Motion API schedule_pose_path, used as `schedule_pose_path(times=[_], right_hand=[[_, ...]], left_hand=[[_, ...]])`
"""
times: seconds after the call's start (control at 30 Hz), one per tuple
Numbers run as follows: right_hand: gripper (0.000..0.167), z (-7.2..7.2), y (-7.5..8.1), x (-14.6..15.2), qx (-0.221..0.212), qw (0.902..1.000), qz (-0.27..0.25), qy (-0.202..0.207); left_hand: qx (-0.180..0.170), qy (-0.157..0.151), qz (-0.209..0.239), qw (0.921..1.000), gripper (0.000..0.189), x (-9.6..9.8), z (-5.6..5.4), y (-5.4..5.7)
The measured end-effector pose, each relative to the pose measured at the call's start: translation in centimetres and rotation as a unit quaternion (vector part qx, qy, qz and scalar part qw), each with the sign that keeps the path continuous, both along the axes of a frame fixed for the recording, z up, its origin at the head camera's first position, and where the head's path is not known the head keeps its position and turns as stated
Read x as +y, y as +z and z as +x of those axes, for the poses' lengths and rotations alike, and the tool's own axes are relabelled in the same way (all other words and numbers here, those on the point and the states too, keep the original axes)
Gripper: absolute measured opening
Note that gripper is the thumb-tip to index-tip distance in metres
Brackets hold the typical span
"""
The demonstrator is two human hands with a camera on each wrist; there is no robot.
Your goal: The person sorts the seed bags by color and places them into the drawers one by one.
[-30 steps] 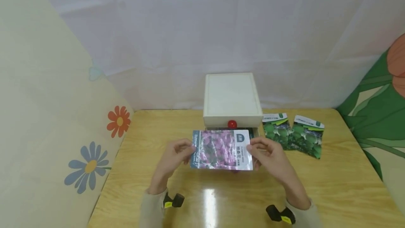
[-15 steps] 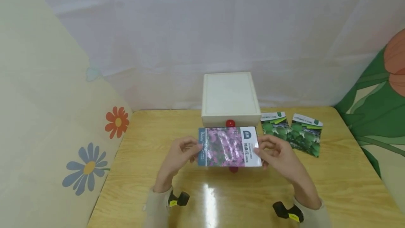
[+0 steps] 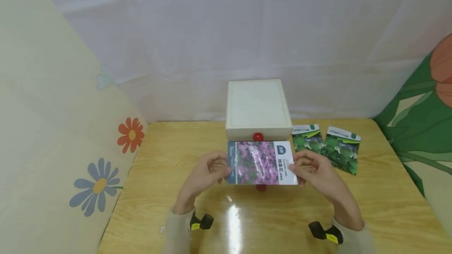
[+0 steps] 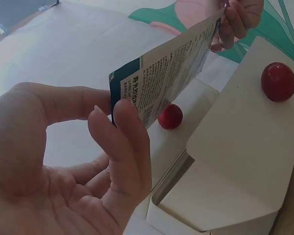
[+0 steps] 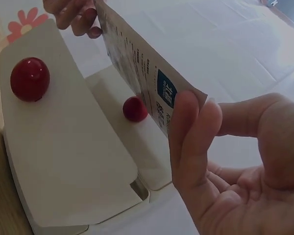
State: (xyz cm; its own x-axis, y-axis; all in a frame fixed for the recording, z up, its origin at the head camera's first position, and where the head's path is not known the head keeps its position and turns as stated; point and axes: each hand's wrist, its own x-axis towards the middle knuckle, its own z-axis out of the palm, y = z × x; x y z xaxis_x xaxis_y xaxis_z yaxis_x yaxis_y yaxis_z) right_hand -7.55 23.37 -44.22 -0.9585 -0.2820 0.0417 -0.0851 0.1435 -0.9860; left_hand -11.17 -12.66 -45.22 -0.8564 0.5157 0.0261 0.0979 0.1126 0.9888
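Note:
A flower seed packet [image 3: 259,162] with pink blossoms on its face is stretched sideways between my two hands, above the pulled-out lower drawer. My left hand [image 3: 210,171] pinches its blue end between thumb and fingers. At the white end, my right hand [image 3: 314,169] pinches it the same way. Both wrist views show the packet's printed back. The white drawer box [image 3: 257,105] stands behind it. In the left wrist view, the lower drawer [image 4: 240,147] sticks out, its red knob [image 4: 278,82] on the front. The packet hides the drawer's inside from the head view.
Two green-leaf seed packets [image 3: 341,150] lie on the wooden table [image 3: 169,144] to the right of the box, side by side. A white cloth [image 3: 197,42] hangs behind the table. Flower-patterned panels [image 3: 70,128] stand on both sides.
Both hands have shifted right with the packet between them, and the packet has come level, its upper edge now close under the box's upper knob. The box and the green packets stay put.

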Motion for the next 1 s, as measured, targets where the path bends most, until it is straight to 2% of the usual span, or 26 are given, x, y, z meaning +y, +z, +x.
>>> schedule_pose_path(times=[0.33, 0.6, 0.73, 1.0], right_hand=[[0.025, -0.3, -0.2, 0.3, -0.001, 0.9998, 0.016, 0.011], [0.041, -0.7, -0.4, 0.4, -0.034, 0.9990, 0.020, 0.018], [0.047, -0.8, -0.8, 0.6, -0.044, 0.9984, 0.022, 0.029], [0.055, -1.2, -1.1, 0.8, -0.031, 0.9982, 0.014, 0.049]], left_hand=[[0.013, -0.012, -0.028, 0.9995, 0.019, 0.1, -0.3, -0.6], [-0.008, 0.008, -0.052, 0.9986, 0.017, 0.1, -0.3, -0.9], [-0.021, 0.014, -0.057, 0.9981, 0.021, 0.1, -0.3, -0.9], [-0.044, 0.020, -0.060, 0.9970, 0.036, 0.1, -0.4, -0.9]])
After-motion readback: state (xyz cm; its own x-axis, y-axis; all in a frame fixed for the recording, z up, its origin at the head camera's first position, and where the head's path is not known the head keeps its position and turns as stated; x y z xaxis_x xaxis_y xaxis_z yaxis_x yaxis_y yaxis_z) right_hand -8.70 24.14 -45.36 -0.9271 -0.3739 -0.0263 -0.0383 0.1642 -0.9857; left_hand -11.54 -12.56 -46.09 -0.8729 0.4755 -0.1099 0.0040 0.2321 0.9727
